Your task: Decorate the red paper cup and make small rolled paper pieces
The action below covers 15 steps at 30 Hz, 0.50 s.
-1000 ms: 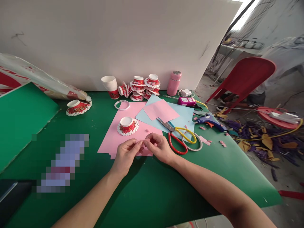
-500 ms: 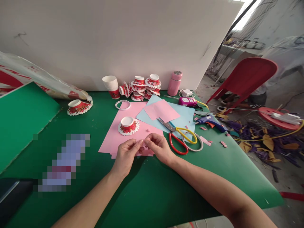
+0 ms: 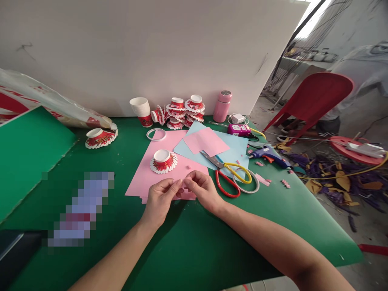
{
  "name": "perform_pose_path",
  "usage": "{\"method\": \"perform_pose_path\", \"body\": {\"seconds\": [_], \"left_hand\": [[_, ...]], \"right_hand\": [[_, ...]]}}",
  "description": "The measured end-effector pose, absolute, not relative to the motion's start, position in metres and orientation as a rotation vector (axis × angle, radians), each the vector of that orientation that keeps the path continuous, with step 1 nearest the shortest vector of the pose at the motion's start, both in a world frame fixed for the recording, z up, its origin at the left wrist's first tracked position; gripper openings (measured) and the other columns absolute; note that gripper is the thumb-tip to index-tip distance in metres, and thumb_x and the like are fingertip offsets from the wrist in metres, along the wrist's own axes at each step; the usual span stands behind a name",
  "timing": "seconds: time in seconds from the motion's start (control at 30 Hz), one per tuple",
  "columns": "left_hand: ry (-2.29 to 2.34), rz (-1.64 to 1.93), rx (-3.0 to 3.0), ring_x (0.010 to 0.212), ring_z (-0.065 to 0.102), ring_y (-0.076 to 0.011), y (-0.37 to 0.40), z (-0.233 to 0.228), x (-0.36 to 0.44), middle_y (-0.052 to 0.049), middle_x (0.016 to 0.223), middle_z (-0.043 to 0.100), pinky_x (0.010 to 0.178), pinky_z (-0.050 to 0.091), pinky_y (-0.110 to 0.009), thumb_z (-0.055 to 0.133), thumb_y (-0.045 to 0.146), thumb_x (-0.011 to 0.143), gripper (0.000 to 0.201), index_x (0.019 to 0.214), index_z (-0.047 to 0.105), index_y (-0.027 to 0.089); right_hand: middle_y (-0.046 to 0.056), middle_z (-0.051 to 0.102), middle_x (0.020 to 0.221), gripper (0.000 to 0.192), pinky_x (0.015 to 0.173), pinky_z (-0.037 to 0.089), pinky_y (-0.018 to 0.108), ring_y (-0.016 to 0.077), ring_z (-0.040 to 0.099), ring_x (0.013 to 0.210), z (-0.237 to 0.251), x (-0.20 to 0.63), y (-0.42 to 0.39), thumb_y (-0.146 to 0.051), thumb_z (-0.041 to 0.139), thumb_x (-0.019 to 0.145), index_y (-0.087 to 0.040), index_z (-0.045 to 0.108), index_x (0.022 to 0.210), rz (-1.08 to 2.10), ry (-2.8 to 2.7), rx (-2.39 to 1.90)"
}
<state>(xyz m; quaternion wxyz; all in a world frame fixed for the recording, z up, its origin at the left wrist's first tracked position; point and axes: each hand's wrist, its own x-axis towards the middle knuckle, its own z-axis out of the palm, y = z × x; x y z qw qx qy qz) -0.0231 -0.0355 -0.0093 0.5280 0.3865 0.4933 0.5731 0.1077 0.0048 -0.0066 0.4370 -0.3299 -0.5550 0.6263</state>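
Note:
My left hand [image 3: 161,198] and my right hand [image 3: 203,191] meet with thumbs and fingertips pinched together over the front edge of the pink paper [image 3: 138,182]. Between them they pinch a small pink paper piece [image 3: 185,184], mostly covered by the fingers. Just beyond my left hand, a cut paper cup [image 3: 163,160], red with a fringed white rim, sits upside down on the pink sheet. Scissors [image 3: 218,163] with one yellow and one red handle lie to the right of my right hand, partly over a ring of tape [image 3: 256,186].
Stacked fringed cups [image 3: 185,110], white paper cups [image 3: 140,108] and a pink bottle [image 3: 222,106] line the back wall. A blue glue gun [image 3: 270,157] lies right, near small pink scraps [image 3: 285,184]. Another fringed cup [image 3: 101,138] stands left. A person sits beyond the red chair [image 3: 315,97].
Both hands stay in nearly the same place, still pinching. The fingertips have shifted slightly, and less of the pink paper piece shows between them.

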Motion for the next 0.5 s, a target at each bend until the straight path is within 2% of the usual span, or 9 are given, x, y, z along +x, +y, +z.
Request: {"method": "perform_pose_path", "body": {"seconds": [0.5], "left_hand": [[1.268,1.363,1.193,0.061,0.054,-0.0116,-0.0372,-0.0108,-0.0264,0.002,0.061,0.060,0.061,0.047,-0.022,0.059,0.032,0.081,0.021,0.066,0.065,0.018]], "right_hand": [[-0.003,0.053,0.059,0.032,0.057,0.044,0.025,0.0095,0.050,0.055,-0.0063,0.1084,0.0039,-0.047,0.062,0.075,-0.018,0.049,0.067,1.571,-1.380,-0.786]]}}
